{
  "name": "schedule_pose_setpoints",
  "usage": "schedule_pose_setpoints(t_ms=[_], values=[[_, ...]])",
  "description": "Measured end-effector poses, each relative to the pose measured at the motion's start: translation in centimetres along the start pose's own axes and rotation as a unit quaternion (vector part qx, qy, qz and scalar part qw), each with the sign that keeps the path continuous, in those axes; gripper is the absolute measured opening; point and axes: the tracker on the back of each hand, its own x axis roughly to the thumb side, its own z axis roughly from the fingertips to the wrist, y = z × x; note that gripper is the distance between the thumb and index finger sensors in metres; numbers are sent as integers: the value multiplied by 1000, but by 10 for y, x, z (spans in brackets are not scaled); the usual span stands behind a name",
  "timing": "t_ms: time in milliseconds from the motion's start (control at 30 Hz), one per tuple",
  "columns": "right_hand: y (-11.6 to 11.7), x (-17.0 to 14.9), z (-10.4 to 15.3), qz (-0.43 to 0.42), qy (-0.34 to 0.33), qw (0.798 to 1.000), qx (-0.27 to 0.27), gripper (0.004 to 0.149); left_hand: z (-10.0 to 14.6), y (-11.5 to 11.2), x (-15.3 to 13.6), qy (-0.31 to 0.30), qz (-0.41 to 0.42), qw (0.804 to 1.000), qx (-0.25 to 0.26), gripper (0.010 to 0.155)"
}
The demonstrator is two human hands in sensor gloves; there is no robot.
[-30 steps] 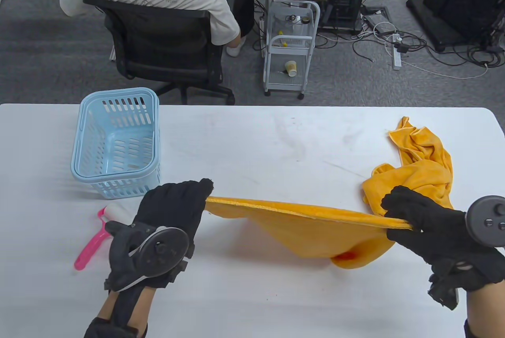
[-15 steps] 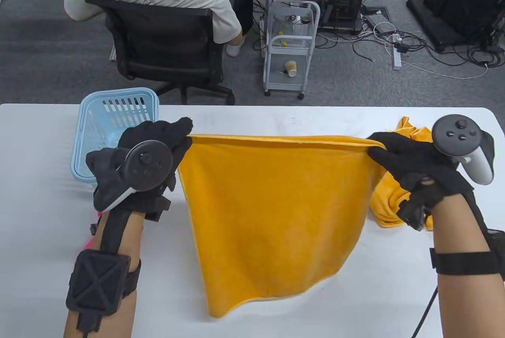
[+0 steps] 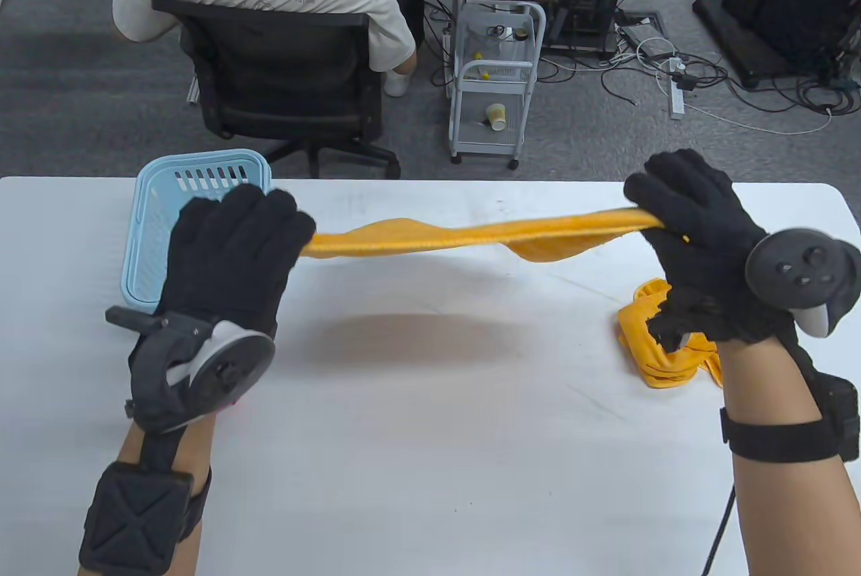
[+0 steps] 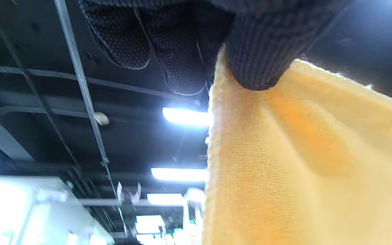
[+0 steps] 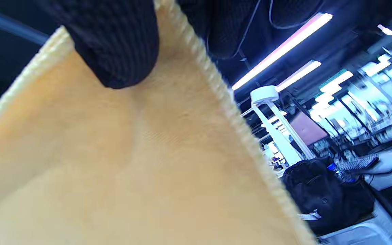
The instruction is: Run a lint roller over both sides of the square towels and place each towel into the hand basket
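The hand basket [image 3: 202, 233] stands at the table's [image 3: 430, 435] far left, partly hidden behind the left hand [image 3: 225, 260]. No towel shows in the visible part of it. The lint roller is not visible in any view; it is probably hidden under the left hand or arm.

The left hand pinches one corner of the orange towel [image 3: 471, 236], thumb closed onto the cloth against the fingers [image 4: 182, 68] in the left wrist view. The towel spans between both hands, lifted clear of the table and seen nearly edge-on, with a sag near mid-span.

The right hand [image 3: 693, 246] grips the opposite corner; the right wrist view shows its thumb closed on the cloth beside the stitched hem. A second towel [image 3: 662, 347] lies crumpled on the table below this hand.

Risks, as judged:
- Each pinch takes only a corner. A fast lay-down could pull one free, and the towel would land folded.
- A sagging middle touches down first and traps wrinkles, leaving patches unrolled.
- Set down too far left, the towel's edge could drape onto the basket; too far right, it could overlap the crumpled towel.
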Motion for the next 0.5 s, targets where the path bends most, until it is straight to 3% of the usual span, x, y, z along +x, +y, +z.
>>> schedule_pose_setpoints(t_ms=[100,167,267,300,333,400,500], values=[[43,-6,44,63,-24,990,121,43,48,-53,14,-32,-11,993,-115,36],[79,-17,72,129,-24,969,207,44,80,-102,28,-56,-15,972,-228,37],[131,-35,109,160,-2,926,343,48,119,-165,47,-82,-32,928,-362,38],[148,-43,123,153,17,903,402,49,130,-182,52,-90,-22,914,-395,38],[157,-47,130,146,25,893,424,52,137,-192,55,-91,-11,905,-415,39],[177,-54,149,137,44,857,494,58,149,-209,62,-108,-6,864,-492,40],[186,-56,165,146,42,816,557,75,158,-215,66,-115,-8,823,-557,45]])
